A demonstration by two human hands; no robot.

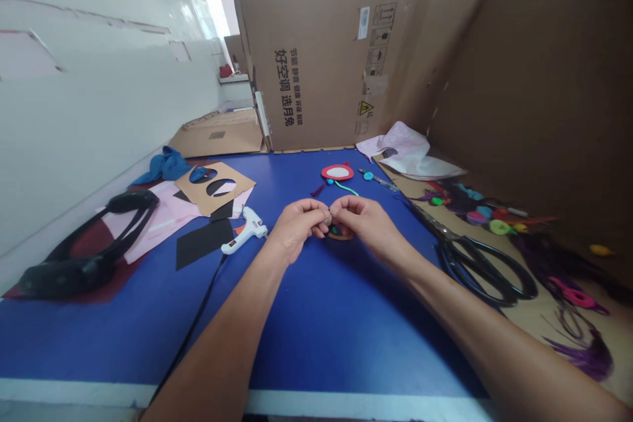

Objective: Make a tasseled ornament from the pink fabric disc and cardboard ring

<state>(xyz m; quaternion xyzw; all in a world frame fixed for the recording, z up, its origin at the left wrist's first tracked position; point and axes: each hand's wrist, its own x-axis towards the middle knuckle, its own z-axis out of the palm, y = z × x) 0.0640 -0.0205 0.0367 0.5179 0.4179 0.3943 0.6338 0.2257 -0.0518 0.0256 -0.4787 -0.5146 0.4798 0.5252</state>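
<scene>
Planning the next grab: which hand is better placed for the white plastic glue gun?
Probably the left hand: the glue gun lies just left of it, while the right hand is farther away.

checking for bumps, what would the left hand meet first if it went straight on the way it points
Most likely the right hand: it lies just ahead of the left hand, so close that the picture doesn't settle whether the two touch.

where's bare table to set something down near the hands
Bare blue tabletop lies between the left forearm and right forearm, and beyond the left hand, between glue gun and red oval piece. Crowded: left, with pink paper and black card; right, with scissors and colored pieces.
</scene>
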